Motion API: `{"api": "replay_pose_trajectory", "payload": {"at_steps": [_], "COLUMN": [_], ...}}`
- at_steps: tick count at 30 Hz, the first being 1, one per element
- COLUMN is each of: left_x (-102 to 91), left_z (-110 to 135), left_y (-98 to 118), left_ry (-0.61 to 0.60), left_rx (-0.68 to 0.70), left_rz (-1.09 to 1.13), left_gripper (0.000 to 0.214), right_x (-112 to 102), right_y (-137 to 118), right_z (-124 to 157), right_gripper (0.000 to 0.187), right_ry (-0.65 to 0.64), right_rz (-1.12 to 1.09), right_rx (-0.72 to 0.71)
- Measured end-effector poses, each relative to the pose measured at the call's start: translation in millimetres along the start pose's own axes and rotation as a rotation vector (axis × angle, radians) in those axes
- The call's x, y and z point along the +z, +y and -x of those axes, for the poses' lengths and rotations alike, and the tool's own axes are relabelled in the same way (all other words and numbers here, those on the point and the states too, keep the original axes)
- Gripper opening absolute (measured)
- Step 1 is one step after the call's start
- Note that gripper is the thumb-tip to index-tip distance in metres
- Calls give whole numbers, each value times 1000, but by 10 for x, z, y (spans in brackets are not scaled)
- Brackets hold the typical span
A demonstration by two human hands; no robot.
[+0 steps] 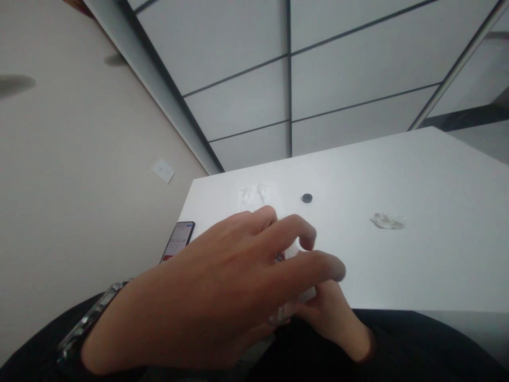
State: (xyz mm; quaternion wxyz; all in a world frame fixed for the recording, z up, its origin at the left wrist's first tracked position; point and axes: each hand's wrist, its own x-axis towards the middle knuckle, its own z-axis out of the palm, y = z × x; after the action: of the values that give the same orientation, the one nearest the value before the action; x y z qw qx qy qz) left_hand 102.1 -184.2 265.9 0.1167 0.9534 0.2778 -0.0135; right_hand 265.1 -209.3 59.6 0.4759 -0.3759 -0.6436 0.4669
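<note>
My left hand (246,265) fills the middle of the view, back up, its fingers bent and apart. A banded watch or bracelet (91,315) sits on that wrist. Just beyond and below, my right hand (328,313) is closed around a clear plastic object (282,314), largely covered by my left hand. A whitish part and a small shiny bit show between the left fingers. The left thumb and whatever it presses on are hidden.
On the white table (437,254) lie a small dark round cap (307,198), a crumpled whitish wrapper (387,221), a clear sheet with pale pieces (246,195) and a phone (178,239) at the left edge. Paneled sliding doors (238,69) stand behind; a wall socket (164,171) is at left.
</note>
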Motion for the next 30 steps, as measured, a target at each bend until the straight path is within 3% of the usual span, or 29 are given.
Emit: {"api": "replay_pose_trajectory", "payload": {"at_steps": [8, 30], "left_x": [-17, -22], "left_z": [-24, -56], "left_y": [2, 14], "left_ry": [-20, -52], "left_rx": [10, 23], "left_rz": [-23, -47], "left_gripper": [43, 44], "right_x": [-2, 3], "right_y": [-18, 14], "right_z": [-6, 14], "right_gripper": [48, 43], "right_ry": [2, -10], "right_rz": [-14, 40], "right_rx": [-14, -10]}}
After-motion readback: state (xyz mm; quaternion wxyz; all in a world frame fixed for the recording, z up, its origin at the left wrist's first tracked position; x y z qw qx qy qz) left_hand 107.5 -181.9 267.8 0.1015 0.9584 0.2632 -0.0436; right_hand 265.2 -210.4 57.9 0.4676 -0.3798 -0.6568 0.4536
